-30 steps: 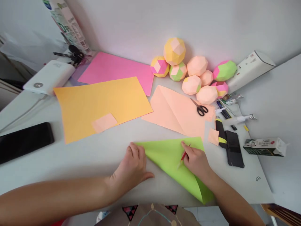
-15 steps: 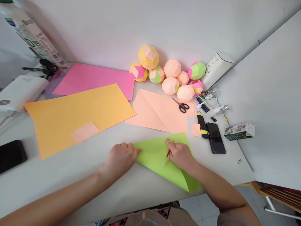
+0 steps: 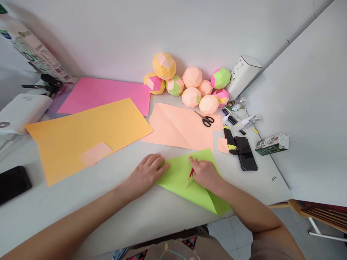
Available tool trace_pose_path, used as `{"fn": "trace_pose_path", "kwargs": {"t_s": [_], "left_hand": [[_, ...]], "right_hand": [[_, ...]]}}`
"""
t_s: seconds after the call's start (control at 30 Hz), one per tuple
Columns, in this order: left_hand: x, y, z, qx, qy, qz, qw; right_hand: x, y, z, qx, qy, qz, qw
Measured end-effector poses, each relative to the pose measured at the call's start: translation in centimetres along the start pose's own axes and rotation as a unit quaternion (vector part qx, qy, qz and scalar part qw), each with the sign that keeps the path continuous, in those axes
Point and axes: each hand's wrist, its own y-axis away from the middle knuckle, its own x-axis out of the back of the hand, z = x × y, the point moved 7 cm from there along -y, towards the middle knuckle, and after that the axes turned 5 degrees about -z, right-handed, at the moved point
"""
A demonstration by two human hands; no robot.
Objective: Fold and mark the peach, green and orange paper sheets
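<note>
A sheet of green paper [image 3: 181, 187] lies near the table's front edge, folded over, with its lower right corner standing off the layer beneath. My left hand [image 3: 150, 169] rests flat on its left end, fingers stretched out and holding nothing. In my right hand [image 3: 206, 173] is a thin red pen [image 3: 191, 172] with a pale end, tucked between curled fingers. The index finger of that hand presses on the paper near its upper edge. Behind the green sheet lies creased peach paper [image 3: 176, 126], with black-handled scissors [image 3: 206, 121] on top.
Several faceted paper balls [image 3: 192, 77] stand along the wall. Yellow paper [image 3: 89, 126] and pink paper [image 3: 108, 92] spread to the left. On the right lie a phone [image 3: 245, 153], a black-and-yellow cutter [image 3: 230, 141] and a small carton [image 3: 272, 143]. Another phone [image 3: 15, 184] sits far left.
My left hand has loosened from a closed fist, its fingers now spread flatter on the paper's left end. My right hand keeps its hold on the pen. The view has shifted slightly.
</note>
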Motion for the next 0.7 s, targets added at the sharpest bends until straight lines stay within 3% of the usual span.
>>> {"fn": "trace_pose_path", "kwargs": {"t_s": [0.1, 0.3, 0.47, 0.7], "left_hand": [[-0.5, 0.1, -0.4, -0.006, 0.037, 0.034, 0.999], [-1.3, 0.0, -0.1, -0.018, 0.056, 0.005, 0.998], [-1.3, 0.2, 1.1, -0.052, 0.072, 0.002, 0.996], [-1.2, 0.9, 4.2, -0.161, 0.123, -0.065, 0.977]], "right_hand": [[-0.1, -0.1, -0.1, 0.000, 0.017, -0.016, 1.000], [-0.1, -0.2, -0.2, -0.002, 0.015, -0.013, 1.000], [-0.2, -0.1, -0.1, -0.001, 0.004, -0.010, 1.000], [-0.5, -0.3, -0.2, -0.008, 0.009, -0.057, 0.998]]}}
